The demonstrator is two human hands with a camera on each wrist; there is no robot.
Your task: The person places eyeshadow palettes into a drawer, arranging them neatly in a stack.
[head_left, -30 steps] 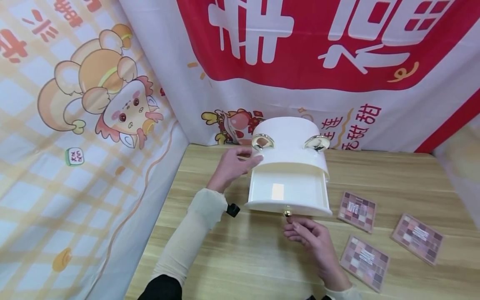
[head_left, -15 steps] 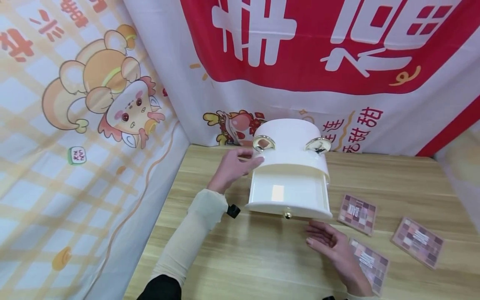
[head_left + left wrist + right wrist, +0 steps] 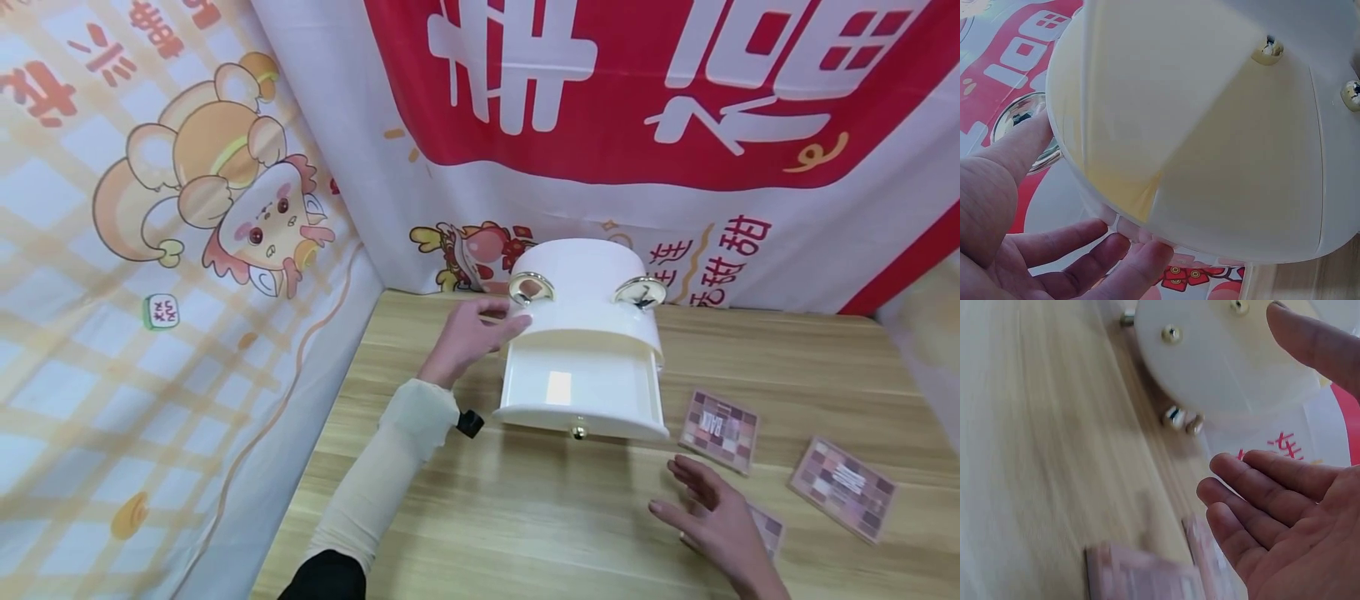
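At far left, a printed cloth bearing a tilted cartoon animal borders a wood-grain counter, across which a person's pale sleeve, black higher up the arm, reaches with a small black block at the wrist. The left hand rests against the left side of a glossy white box, its fingers spread loosely along the wall and its thumb near one of two gold rings. The box stands toward the counter's rear, before a red-and-white banner, its white drawer drawn out at the front with a gold knob at the lip. To the right, the right hand is held in front of the drawer's corner, thumb parted from relaxed, slightly bent fingers, partly blocking a pinkish checkered palette. A second palette lies just behind it, and a third rests farthest right.
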